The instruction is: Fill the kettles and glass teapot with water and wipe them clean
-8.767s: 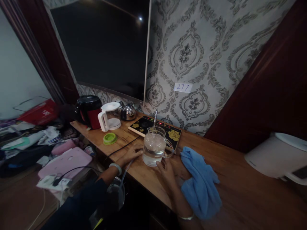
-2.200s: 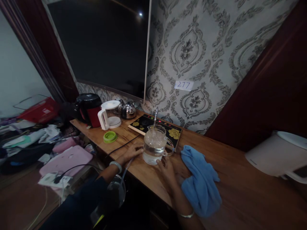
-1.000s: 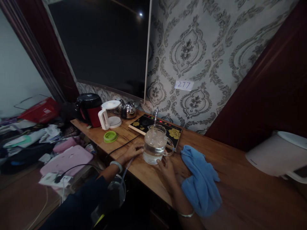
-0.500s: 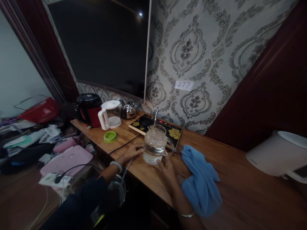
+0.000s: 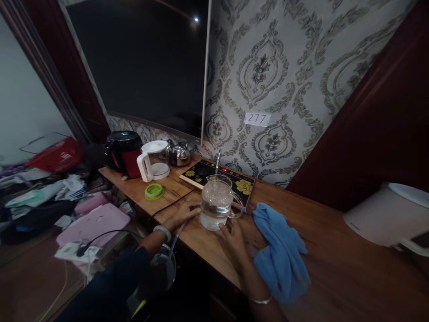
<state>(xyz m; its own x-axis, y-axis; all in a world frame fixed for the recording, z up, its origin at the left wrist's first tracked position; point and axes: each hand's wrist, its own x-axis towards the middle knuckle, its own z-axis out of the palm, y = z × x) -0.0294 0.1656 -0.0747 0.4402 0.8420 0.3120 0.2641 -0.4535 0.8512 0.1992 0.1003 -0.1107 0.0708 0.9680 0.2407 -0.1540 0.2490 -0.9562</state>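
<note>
Between the left hand [image 5: 183,213] and the right hand [image 5: 233,238], the water pitcher [image 5: 214,215] is showing clear, glossy glass. Beyond it, the faucet [image 5: 218,159] is gleaming like polished metal over the smooth, glossy cooktop panel [image 5: 203,171]. Right of the hands, the towel [image 5: 283,257] is showing matt cloth; beneath them, the tabletop [image 5: 335,255] is displaying faintly shiny wood.

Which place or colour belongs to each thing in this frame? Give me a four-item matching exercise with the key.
Things:
1. Jug
2. Cloth
3. Numbered paper
4. Basket

Places and colours:
A. Blue
B. Red
C. Between the left hand and the right hand
D. On the patterned wall

Right pairs: 1-C, 2-A, 3-D, 4-B
</note>
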